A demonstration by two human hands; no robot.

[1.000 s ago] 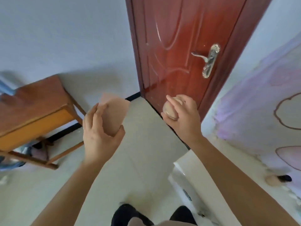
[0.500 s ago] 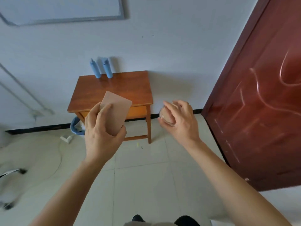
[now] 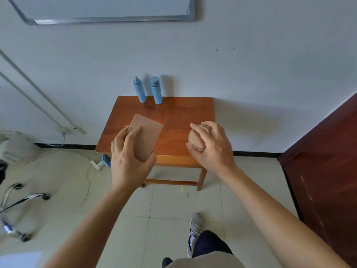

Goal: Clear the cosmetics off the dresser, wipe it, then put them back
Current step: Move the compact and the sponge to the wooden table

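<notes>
A small wooden dresser (image 3: 181, 113) stands against the white wall ahead of me. Two blue bottles stand at its back edge: a pump bottle (image 3: 139, 91) and a capped bottle (image 3: 156, 90). My left hand (image 3: 129, 159) grips a flat pinkish-tan rectangular case (image 3: 144, 136) by its near end, held in the air in front of the dresser. My right hand (image 3: 212, 146) is curled around a round beige jar (image 3: 195, 140), also held in the air before the dresser's right front part.
A dark red door (image 3: 326, 161) stands at the right. An office chair base (image 3: 21, 202) and a white cable with a power strip (image 3: 96, 164) lie on the tiled floor at the left. My foot in a grey sneaker (image 3: 194, 227) is below. A framed board (image 3: 108, 12) hangs above.
The view swung left from the door to face the dresser, which now looks nearer and centred. Both hands keep the same hold on the case and the jar.
</notes>
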